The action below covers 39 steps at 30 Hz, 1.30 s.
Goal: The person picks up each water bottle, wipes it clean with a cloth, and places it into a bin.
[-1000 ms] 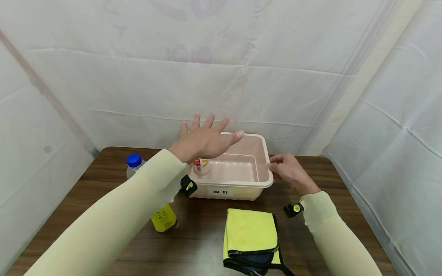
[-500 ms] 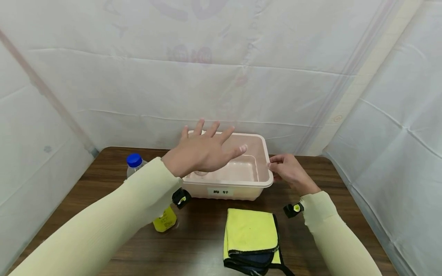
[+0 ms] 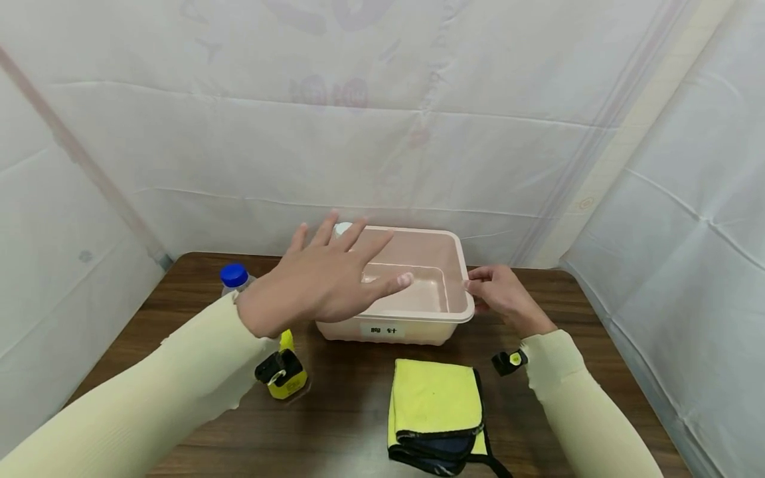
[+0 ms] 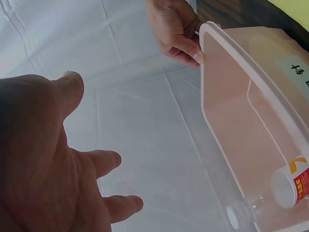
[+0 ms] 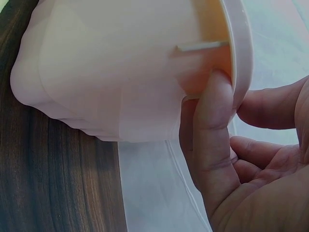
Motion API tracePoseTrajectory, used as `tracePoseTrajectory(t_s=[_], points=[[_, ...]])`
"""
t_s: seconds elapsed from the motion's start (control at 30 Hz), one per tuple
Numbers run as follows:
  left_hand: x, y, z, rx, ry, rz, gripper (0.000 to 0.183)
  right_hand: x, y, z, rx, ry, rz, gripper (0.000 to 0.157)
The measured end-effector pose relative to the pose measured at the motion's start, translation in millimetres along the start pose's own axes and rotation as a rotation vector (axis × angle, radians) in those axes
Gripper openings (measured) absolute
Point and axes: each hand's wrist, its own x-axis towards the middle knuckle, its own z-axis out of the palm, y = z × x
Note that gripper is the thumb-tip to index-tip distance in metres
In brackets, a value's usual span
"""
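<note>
the pale pink rectangular plastic bin (image 3: 418,333) rests on the dark brown wood-grain desk (image 3: 343,428), close to the back edge, its white label with black characters (image 3: 382,330) facing the person. the right hand (image 3: 503,300) pinches the bin's right rim, thumb against fingertips, so a hold on that side looks secured. the left hand (image 3: 323,279) holds nothing: its fingers are spread above the bin's left part, and the left wrist view shows it apart from the wall, so no grip exists on that side yet. the hands are well apart from each other.

inside the bin, at its left end, is what looks like a single clear plastic bottle with a white cap and a red-and-orange label (image 4: 295,181); that piece counts as placed, though its exact tilt is hard to tell.

outside, the folded yellow cloth with black edging (image 3: 438,398) lies in front of the bin, and a clear bottle with a blue cap (image 3: 234,275) is to its left. yellow labelling (image 3: 293,385) shows below the left arm, perhaps on that same bottle; the sleeve hides the join. white sheeting (image 3: 508,133) rises just behind the bin, leaving little room there.
</note>
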Motion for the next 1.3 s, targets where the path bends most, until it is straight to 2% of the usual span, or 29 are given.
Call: tracePoseTrajectory(t_s=[0.33, 0.57, 0.8, 1.3], points=[[-14.2, -11.0, 7.0, 0.015, 0.023, -0.008, 0.080, 0, 0, -0.7, 0.002, -0.004, 0.004, 0.039], [-29.0, -21.8, 10.2, 0.015, 0.035, -0.020, 0.086, 0, 1, 0.1, -0.002, 0.005, 0.011, 0.038], [-41.3, -32.9, 17.7, 0.038, 0.076, -0.026, 0.090, -1, 1, -1.5, -0.001, 0.006, 0.006, 0.038], [-65.1, -57.0, 34.0, 0.056, 0.097, -0.080, 0.097, -8, 1, -2.4, 0.032, -0.018, -0.015, 0.038]])
